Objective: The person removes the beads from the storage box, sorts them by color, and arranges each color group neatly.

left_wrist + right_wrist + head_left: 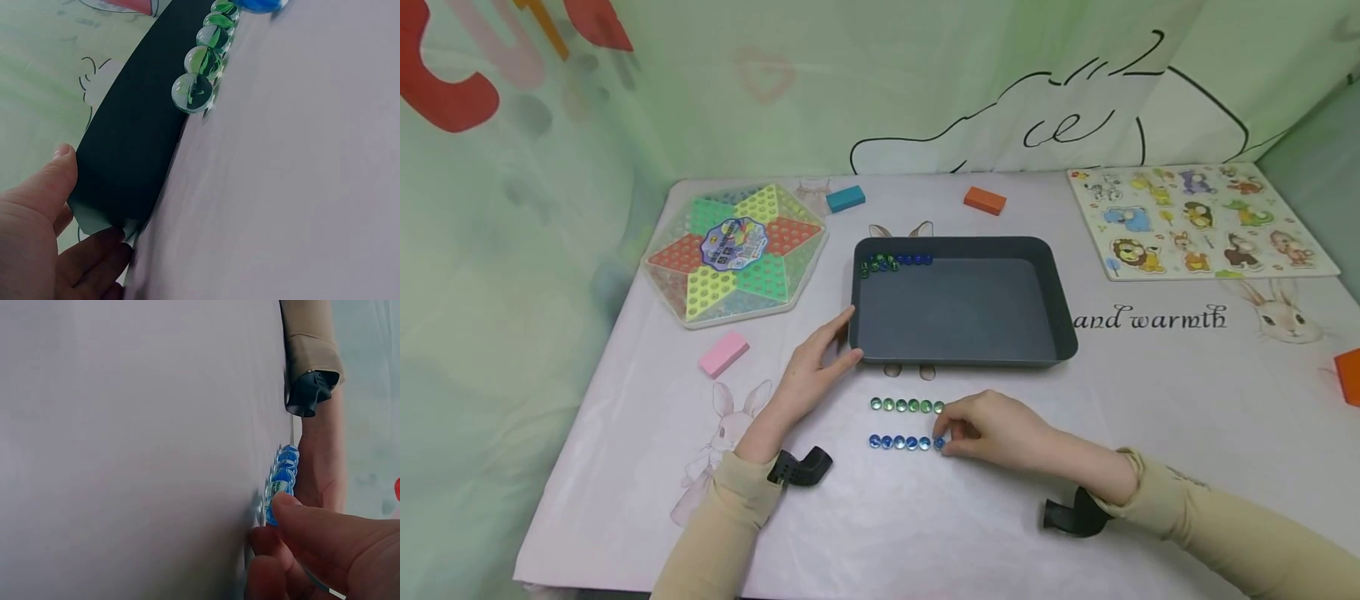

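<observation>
A dark grey tray (962, 360) sits mid-table with green and blue marbles (895, 262) in its far-left corner. In front of it lie a row of green marbles (907, 406) and a row of blue marbles (898, 442). My left hand (848, 337) holds the tray's near-left corner between thumb and fingers. In the left wrist view the left hand (90, 197) brackets the tray wall (137, 137) beside the green marbles (194, 92). My right hand (945, 440) pinches the rightmost blue marble. In the right wrist view the right hand (272, 520) has a fingertip on the end of the blue row (284, 465).
A star-shaped checkers board (733, 250) lies at the left with a pink block (724, 353) in front of it. A teal block (846, 198) and an orange block (985, 200) lie behind the tray. An animal puzzle (1198, 218) is far right, above another orange block (1348, 375).
</observation>
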{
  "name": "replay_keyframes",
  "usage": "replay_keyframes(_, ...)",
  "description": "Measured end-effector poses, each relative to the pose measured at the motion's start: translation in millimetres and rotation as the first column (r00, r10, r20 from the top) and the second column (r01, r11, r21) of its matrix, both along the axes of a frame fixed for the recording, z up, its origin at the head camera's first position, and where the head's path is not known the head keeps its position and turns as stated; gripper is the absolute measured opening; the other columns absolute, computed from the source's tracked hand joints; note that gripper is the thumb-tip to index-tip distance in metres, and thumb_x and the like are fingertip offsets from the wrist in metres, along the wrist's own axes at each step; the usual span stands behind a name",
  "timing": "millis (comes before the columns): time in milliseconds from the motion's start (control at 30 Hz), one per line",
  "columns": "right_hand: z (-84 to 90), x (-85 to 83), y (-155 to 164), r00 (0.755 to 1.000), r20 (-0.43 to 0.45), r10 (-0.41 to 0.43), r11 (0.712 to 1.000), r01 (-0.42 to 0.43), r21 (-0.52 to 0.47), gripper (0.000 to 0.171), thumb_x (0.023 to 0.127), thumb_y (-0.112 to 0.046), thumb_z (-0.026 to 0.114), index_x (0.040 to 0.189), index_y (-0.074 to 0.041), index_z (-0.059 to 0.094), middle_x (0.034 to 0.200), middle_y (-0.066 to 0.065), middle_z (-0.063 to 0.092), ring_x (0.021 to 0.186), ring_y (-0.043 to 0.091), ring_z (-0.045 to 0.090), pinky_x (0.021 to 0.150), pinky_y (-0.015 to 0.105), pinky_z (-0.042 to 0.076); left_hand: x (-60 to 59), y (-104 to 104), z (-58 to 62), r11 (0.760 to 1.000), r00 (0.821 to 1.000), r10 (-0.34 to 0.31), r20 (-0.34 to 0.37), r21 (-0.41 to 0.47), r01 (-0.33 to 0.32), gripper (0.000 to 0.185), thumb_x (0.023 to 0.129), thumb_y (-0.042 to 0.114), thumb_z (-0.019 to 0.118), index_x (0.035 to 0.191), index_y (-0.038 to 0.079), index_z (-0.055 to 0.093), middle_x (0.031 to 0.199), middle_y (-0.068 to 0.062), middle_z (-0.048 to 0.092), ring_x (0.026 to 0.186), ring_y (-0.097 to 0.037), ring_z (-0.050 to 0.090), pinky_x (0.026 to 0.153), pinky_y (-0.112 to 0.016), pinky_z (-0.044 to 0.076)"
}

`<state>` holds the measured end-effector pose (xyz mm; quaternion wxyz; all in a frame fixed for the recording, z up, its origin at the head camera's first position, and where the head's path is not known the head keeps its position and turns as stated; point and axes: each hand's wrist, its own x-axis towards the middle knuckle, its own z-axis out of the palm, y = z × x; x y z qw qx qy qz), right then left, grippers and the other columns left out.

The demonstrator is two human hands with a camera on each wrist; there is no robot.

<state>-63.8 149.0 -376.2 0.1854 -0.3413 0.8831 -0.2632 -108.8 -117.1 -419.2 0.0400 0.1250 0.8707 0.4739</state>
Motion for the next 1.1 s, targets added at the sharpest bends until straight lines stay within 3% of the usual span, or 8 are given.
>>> replay_keyframes(400, -3.3, 1.1, -0.6, 1.0, 0.0, -0.011, 1.0, 0.011, -0.001, 0.01, 0.08, -0.022, 0.072, 0.088, -0.019, 0.068, 0.063, -0.016, 0.049, 0.055, -0.004, 0.038, 0.052, 0.015, 0.036, -0.2, -0.4, 0.1, 1.0, 1.0, -0.002, -0.003, 0.001, 0.002, 0.06, 0.091, 0.033, 0.058, 0.145, 0.025, 0.032, 0.145, -0.006, 0.039, 0.134, -0.022, 0.036, 0.111, -0.04, 0.029)
replay_keyframes(600, 3.7, -4.8, -0.8, 0.999, 0.032, -0.031, 0.999, 0.031, -0.01, 0.011, 0.079, -0.021, 0.072, 0.09, -0.019, 0.069, 0.065, -0.017, 0.052, 0.054, -0.003, 0.04, 0.051, 0.016, 0.038, 0.3, -0.4, 0.0, 1.0, 1.0, 0.001, -0.003, -0.001, -0.001, 0.061, 0.091, 0.033, 0.058, 0.145, 0.026, 0.032, 0.145, -0.006, 0.039, 0.134, -0.022, 0.036, 0.111, -0.04, 0.029)
replay_keyframes(867, 40.2, -30.3, 4.2, 0.981, 0.185, -0.059, 0.989, 0.083, -0.125, 0.016, 0.087, -0.017, 0.064, 0.1, -0.009, 0.068, 0.068, -0.001, 0.06, 0.053, 0.01, 0.052, 0.046, 0.021, 0.044, 0.3, -0.3, -1.7, 1.0, 1.0, -0.002, -0.003, 0.007, 0.002, 0.06, 0.091, 0.035, 0.057, 0.145, 0.027, 0.032, 0.146, -0.004, 0.038, 0.134, -0.021, 0.036, 0.111, -0.04, 0.029)
replay_keyframes(1100, 72.8, -70.0, 10.8, 0.966, 0.231, -0.114, 0.96, 0.167, -0.225, 0.021, 0.09, -0.021, 0.061, 0.107, -0.009, 0.065, 0.078, 0.004, 0.063, 0.063, 0.022, 0.059, 0.057, 0.03, 0.052, 0.6, -0.6, -2.5, 1.0, 1.0, 0.001, -0.001, 0.01, -0.001, 0.06, 0.091, 0.035, 0.057, 0.145, 0.027, 0.032, 0.146, -0.005, 0.038, 0.134, -0.022, 0.036, 0.111, -0.041, 0.029)
